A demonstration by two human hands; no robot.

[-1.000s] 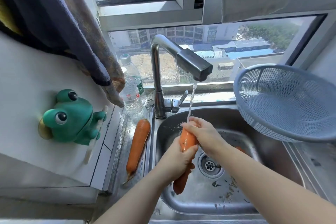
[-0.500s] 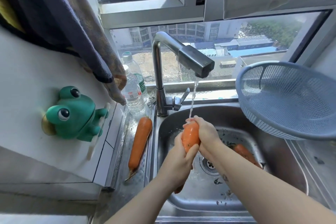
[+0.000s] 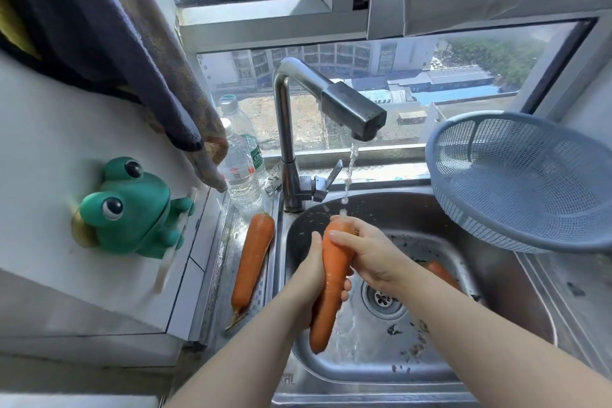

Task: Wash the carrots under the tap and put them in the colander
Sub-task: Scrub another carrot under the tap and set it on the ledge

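Both my hands hold one large orange carrot (image 3: 332,272) over the steel sink (image 3: 503,278), its thick end up under the thin stream from the tap (image 3: 351,109). My left hand (image 3: 308,278) grips its middle from the left. My right hand (image 3: 367,252) wraps its thick upper end from the right. A second carrot (image 3: 253,258) lies on the ledge left of the sink. A third carrot (image 3: 442,273) lies in the basin, partly hidden behind my right wrist. The blue mesh colander (image 3: 523,175) sits tilted on the right sink edge, nothing visible in it.
Two plastic water bottles (image 3: 240,172) stand left of the tap base. A green frog holder (image 3: 132,209) sticks to the white wall at left, and a dark towel (image 3: 109,43) hangs above it. The drain (image 3: 384,300) and bits of dirt lie in the basin.
The carrot has been turned and lifted in my hands, so more of its thick end shows. My right hand has slid round its top. The third carrot has come into sight in the basin.
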